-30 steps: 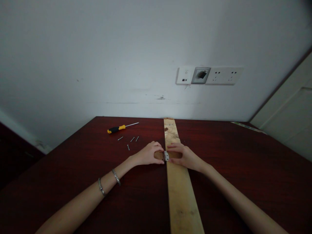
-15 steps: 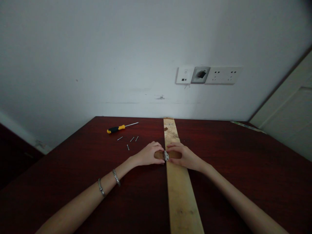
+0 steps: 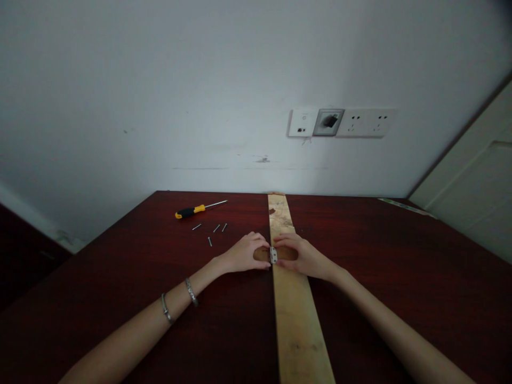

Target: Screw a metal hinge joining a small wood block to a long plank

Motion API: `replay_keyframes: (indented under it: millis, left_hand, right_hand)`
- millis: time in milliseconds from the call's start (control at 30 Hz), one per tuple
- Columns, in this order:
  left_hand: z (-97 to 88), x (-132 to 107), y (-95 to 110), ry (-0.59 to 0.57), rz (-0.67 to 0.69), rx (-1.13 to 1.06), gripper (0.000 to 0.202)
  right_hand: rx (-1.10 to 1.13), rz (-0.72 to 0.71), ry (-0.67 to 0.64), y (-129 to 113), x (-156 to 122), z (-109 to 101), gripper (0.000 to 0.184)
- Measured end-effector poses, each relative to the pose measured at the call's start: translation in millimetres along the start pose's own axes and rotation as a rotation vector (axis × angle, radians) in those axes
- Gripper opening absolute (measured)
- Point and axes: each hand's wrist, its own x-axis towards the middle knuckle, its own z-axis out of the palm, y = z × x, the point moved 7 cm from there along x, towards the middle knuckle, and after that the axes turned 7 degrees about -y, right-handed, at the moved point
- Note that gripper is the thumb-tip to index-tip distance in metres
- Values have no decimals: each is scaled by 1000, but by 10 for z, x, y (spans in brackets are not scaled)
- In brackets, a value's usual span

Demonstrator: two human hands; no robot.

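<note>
A small metal hinge stands at the near part of a long pale wooden plank, between my two hands. My left hand cups a brown wooden piece at the hinge's left side, fingertips against the hinge. From the other side, my right hand presses over the brown piece and the plank's edge, also reaching the hinge. Much of the brown piece is hidden under my fingers. Two bangles circle my left forearm.
A yellow-and-black screwdriver and several loose screws lie on the dark red table, up and left of my hands. White wall with sockets rises behind the table; a pale door stands at right.
My hands and the hinge hold nearly the same position. The whole view has shifted very slightly as my head moved.
</note>
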Motion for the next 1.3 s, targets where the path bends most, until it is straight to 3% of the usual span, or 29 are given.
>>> replay_keyframes:
  millis: [200, 500, 733, 1133, 1300]
  left_hand:
    - [4, 5, -39, -23, 11, 10, 47]
    - [-17, -44, -127, -158, -62, 114, 85]
    - [17, -40, -129, -184, -110, 156, 71]
    - [36, -21, -136, -165, -85, 125, 74]
    - [-7, -13, -52, -71, -55, 117, 67]
  right_hand:
    - [5, 4, 11, -1, -4, -7, 32]
    - [4, -1, -5, 20, -1, 7, 33]
    - [-3, 0, -7, 40, 0, 15, 33]
    - [4, 13, -1, 61, -4, 25, 33]
    - [14, 3, 18, 49, -7, 16, 33]
